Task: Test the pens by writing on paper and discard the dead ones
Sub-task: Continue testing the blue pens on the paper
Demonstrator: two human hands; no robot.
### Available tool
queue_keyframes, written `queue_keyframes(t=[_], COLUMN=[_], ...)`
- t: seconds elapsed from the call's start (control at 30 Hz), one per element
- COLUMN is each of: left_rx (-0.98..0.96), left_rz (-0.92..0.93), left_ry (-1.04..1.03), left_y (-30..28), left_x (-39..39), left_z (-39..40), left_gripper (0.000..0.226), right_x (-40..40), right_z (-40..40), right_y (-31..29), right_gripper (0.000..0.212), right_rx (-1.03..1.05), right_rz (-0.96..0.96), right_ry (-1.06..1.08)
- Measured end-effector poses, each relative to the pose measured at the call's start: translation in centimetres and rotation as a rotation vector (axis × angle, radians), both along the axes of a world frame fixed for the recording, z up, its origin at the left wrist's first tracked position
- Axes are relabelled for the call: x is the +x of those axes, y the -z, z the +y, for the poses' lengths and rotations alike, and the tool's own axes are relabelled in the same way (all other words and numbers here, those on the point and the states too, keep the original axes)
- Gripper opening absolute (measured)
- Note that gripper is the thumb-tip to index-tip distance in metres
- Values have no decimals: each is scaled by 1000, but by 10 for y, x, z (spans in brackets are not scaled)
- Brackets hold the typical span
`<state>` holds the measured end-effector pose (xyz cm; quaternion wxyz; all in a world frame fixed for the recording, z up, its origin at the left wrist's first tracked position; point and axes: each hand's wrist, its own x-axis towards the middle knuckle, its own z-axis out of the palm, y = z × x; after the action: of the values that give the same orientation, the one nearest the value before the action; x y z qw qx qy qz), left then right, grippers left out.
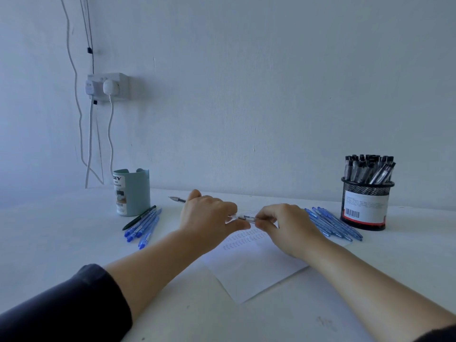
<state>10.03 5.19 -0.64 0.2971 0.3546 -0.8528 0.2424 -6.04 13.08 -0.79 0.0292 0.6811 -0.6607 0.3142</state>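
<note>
My left hand (208, 214) and my right hand (287, 224) meet over a white sheet of paper (249, 265) that carries rows of small scribbles. Between their fingertips they both pinch a clear pen (243, 217), held level above the sheet. Another pen (177, 199) pokes out from behind my left hand, lying on the table with its tip to the left. Several blue pens and one dark pen (143, 224) lie in a group at the left. A second group of blue pens (332, 224) lies at the right.
A black mesh cup (365, 204) full of black-capped pens stands at the right. A pale green desk organiser (132, 193) stands at the left, near the wall. A wall socket (108, 86) with plugs and hanging cables is above it. The white table (61, 238) runs to the wall.
</note>
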Motion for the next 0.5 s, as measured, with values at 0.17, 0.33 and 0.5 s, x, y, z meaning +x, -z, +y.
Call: queue_keyframes(t=[0.17, 0.33, 0.5], left_rx=[-86, -37, 454], left_rz=[174, 684, 1174], left_ry=[150, 403, 432], left_y=[-1, -14, -22], left_x=[7, 8, 5], left_z=[-11, -7, 8], left_gripper=[22, 18, 12], right_x=[-9, -16, -14], right_z=[0, 1, 2], right_y=[0, 0, -1], right_gripper=[16, 9, 8], right_rx=[-5, -4, 13], right_rz=[-15, -29, -37], right_ry=[90, 147, 139])
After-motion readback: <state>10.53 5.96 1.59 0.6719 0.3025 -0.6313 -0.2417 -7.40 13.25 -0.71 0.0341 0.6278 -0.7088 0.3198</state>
